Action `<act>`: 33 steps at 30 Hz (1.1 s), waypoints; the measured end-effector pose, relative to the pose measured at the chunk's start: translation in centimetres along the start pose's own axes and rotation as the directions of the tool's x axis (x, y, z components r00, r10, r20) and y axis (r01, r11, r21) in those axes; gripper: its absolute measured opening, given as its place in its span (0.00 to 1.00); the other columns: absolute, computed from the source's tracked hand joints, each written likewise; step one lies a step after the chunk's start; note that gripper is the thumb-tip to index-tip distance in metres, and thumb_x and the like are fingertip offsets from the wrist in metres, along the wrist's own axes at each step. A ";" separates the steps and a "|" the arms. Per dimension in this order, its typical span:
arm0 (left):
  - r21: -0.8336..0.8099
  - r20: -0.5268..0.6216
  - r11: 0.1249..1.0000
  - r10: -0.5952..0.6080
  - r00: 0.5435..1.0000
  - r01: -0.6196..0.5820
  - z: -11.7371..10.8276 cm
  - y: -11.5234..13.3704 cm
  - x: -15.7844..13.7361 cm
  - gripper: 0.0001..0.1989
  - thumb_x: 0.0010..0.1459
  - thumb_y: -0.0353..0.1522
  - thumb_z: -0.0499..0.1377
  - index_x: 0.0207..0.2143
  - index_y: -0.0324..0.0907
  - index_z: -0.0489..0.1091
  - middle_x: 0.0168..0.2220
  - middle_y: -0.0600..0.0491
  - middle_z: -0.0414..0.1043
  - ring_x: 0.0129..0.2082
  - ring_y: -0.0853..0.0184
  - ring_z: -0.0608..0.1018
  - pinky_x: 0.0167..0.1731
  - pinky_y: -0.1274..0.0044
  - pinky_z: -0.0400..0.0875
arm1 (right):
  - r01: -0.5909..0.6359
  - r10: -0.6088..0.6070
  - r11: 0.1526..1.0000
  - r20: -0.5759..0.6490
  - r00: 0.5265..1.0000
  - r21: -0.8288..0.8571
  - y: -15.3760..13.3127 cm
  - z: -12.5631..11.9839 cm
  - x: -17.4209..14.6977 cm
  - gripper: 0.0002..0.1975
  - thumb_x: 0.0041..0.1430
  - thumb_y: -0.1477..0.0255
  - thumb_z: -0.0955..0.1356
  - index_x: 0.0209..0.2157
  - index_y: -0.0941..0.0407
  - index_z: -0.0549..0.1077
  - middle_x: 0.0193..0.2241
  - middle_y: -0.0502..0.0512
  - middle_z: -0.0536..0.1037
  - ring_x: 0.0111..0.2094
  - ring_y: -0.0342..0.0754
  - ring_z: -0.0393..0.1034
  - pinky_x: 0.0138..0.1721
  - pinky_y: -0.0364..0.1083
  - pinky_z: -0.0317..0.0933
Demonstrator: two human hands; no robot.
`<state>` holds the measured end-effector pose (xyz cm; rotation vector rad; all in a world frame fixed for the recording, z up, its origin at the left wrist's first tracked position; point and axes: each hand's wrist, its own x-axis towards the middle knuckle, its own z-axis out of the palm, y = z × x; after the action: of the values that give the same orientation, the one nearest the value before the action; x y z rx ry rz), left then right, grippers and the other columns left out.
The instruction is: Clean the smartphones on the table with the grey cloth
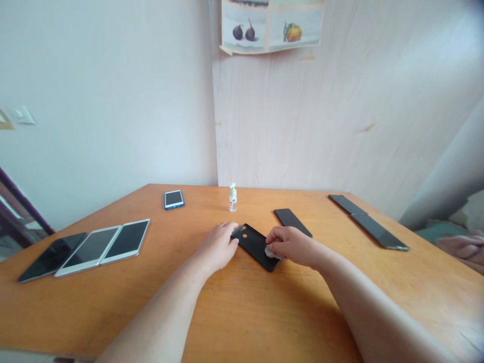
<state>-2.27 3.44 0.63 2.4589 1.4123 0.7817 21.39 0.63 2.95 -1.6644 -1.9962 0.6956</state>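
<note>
A black phone case (255,245) lies on the table in front of me, its inside facing up, with round holes near its far left end. My left hand (221,244) grips that end, with the thumb at the near side and the fingers at the far side. My right hand (290,244) is closed on a crumpled white tissue (270,252) and presses it against the inside of the case near its lower right end. Just behind my right hand lies a dark phone (290,221), partly covered by the hand.
On the wooden table (242,312), a small pump bottle (233,199) stands behind the case. A blue-edged phone (174,199) lies back left. Tablets (91,247) lie at left, dark phones (378,232) at right. Another person's hand (463,247) shows at the right edge.
</note>
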 end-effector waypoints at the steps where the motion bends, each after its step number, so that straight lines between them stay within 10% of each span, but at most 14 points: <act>1: 0.004 -0.009 1.000 -0.008 1.000 0.008 0.1 0.1 0.0 0.14 0.60 0.32 0.55 0.49 0.45 0.67 0.48 0.48 0.73 0.50 0.60 0.74 0.50 0.71 0.67 | 0.013 -0.013 1.000 -0.006 1.000 0.022 -0.1 0.2 0.0 0.07 0.50 0.76 0.66 0.32 0.55 0.75 0.25 0.49 0.78 0.25 0.43 0.69 0.23 0.39 0.57; 6: 0.042 0.034 0.998 -0.049 0.998 0.048 0.2 0.9 -0.2 0.26 0.57 0.47 0.58 0.54 0.46 0.64 0.54 0.47 0.71 0.55 0.55 0.71 0.53 0.67 0.65 | 0.040 -0.037 0.998 -0.063 0.997 0.044 -0.4 0.7 0.3 0.06 0.54 0.74 0.64 0.32 0.56 0.73 0.25 0.50 0.76 0.26 0.43 0.68 0.25 0.40 0.58; 18: 0.089 0.106 0.990 -0.120 0.987 0.110 0.1 1.6 -0.2 0.31 0.52 0.47 0.61 0.57 0.47 0.62 0.57 0.47 0.68 0.57 0.51 0.68 0.55 0.62 0.62 | 0.217 -0.191 0.937 0.121 0.974 -0.272 -1.7 0.9 -1.3 0.05 0.52 0.74 0.68 0.32 0.52 0.75 0.31 0.49 0.77 0.30 0.44 0.68 0.28 0.41 0.52; 25: 0.092 0.109 0.987 -0.138 0.984 0.128 -0.1 2.0 -0.2 0.28 0.51 0.46 0.61 0.54 0.49 0.64 0.56 0.49 0.70 0.57 0.51 0.69 0.55 0.62 0.62 | 0.081 -0.136 0.884 -0.087 0.987 -0.461 -1.6 1.2 -0.7 0.06 0.58 0.69 0.65 0.31 0.54 0.73 0.32 0.54 0.76 0.32 0.47 0.68 0.29 0.43 0.49; 33: 0.073 0.113 0.990 -0.132 0.985 0.124 -0.2 2.1 -0.1 0.30 0.50 0.43 0.62 0.56 0.50 0.62 0.55 0.49 0.70 0.57 0.52 0.70 0.54 0.64 0.63 | 0.253 -0.248 0.923 0.053 0.967 -0.291 -2.0 2.3 -1.2 0.05 0.57 0.70 0.66 0.33 0.53 0.74 0.33 0.52 0.75 0.33 0.45 0.68 0.31 0.41 0.53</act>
<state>-0.87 2.27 1.61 2.3884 1.5566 0.5623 18.68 -1.05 2.40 -1.5189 -2.3639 0.3298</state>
